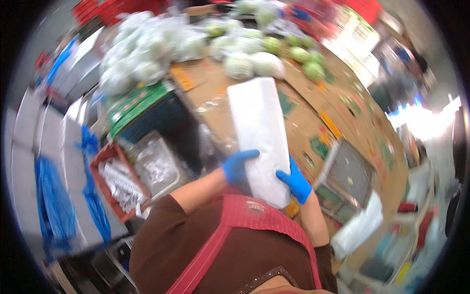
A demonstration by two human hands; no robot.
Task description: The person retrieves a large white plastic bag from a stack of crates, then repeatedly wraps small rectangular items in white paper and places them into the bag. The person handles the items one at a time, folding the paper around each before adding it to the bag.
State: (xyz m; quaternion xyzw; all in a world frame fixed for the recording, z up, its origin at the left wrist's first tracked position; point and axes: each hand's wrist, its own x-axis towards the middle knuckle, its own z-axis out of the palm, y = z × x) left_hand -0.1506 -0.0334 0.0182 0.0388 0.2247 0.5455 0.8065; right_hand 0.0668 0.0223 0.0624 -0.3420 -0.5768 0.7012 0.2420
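Both hands wear blue gloves and hold a long, flat white bundle (259, 125), which looks like paper or foam sheets. My left hand (237, 165) grips its left edge with the thumb on top. On its right edge lies my right hand (296, 182), its thumb also across the top. The bundle's far end points at round produce in white foam nets (238, 66), perhaps cabbages or melons, on a cardboard-covered table (308, 106). Bare green round ones (313, 71) lie right of these. The picture is somewhat blurred.
Bagged produce (147, 47) is heaped at the far left. Nearer stand a green box (139, 106), a clear plastic bin (158, 165) and a red-brown crate (119, 182). Right of my hands are a grey-topped scale-like device (350, 174) and a white plastic roll (358, 228). Another person's gloved hand (301, 14) shows beyond.
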